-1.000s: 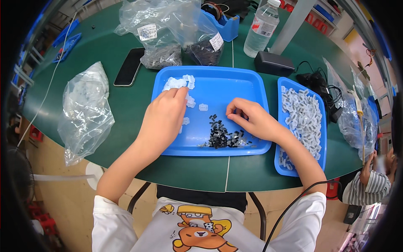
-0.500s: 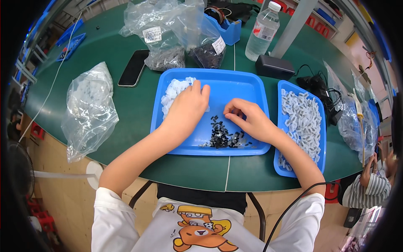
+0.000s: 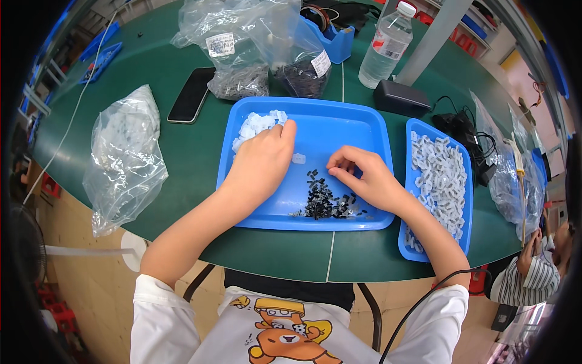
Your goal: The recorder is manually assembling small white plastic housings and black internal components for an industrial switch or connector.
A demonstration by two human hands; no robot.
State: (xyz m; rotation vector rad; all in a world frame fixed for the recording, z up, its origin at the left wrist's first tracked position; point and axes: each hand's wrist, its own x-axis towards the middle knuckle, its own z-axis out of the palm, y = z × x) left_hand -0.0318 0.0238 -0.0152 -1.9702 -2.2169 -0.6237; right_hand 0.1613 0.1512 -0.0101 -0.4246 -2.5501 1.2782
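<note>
In the large blue tray (image 3: 357,115), my left hand (image 3: 262,159) bends over a heap of small translucent white plastic pieces (image 3: 253,125). Its fingers are curled closed, and the tips are hidden behind the hand. One loose white piece (image 3: 299,158) lies on the tray floor just right of that hand. My right hand (image 3: 371,181) hovers above the tray's right side, thumb and forefinger drawn together in a pinch. Whatever they hold is too small or hidden to make out. Below its fingertips spreads a pile of tiny black parts (image 3: 321,201).
A smaller blue tray (image 3: 410,182) of pale clear pieces stands right, under my right forearm. A plastic bag (image 3: 124,161) and phone (image 3: 191,96) lie left. Behind are bags of dark parts (image 3: 239,83), a water bottle (image 3: 388,45), a black box (image 3: 401,98) and a metal post (image 3: 433,42).
My left hand has shifted slightly left and down, uncovering the loose white piece beside it. The right hand keeps its pinch, nearly in the same place. The whole view has shifted a little.
</note>
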